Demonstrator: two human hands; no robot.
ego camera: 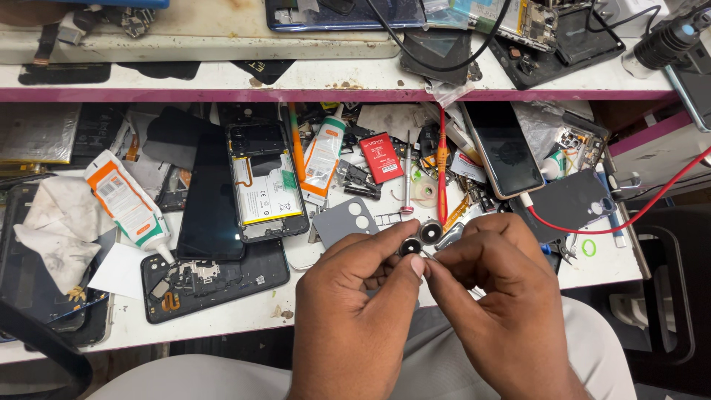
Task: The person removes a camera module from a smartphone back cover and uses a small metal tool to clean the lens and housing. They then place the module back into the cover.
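Note:
My left hand [354, 311] and my right hand [502, 304] meet just in front of the bench edge, fingertips together. Between them sits a small camera lens part [421, 238] with two round black rings, pinched by my left thumb and forefinger. A thin metal tool [429, 254], perhaps tweezers, shows at my right fingertips and touches the part. Just behind the hands lies a grey phone camera cover [342, 220] with two holes. An opened phone [268, 181] with its battery exposed lies further left, beside a dark screen panel [211, 200].
The white bench [222, 315] is crowded: glue tubes [129, 207] [324, 157], a red battery [381, 157], a red screwdriver [442, 170], a phone [503, 148] on a red cable [629, 215], a dark back cover [207, 280], a rag [55, 230]. A shelf [222, 81] overhangs the back.

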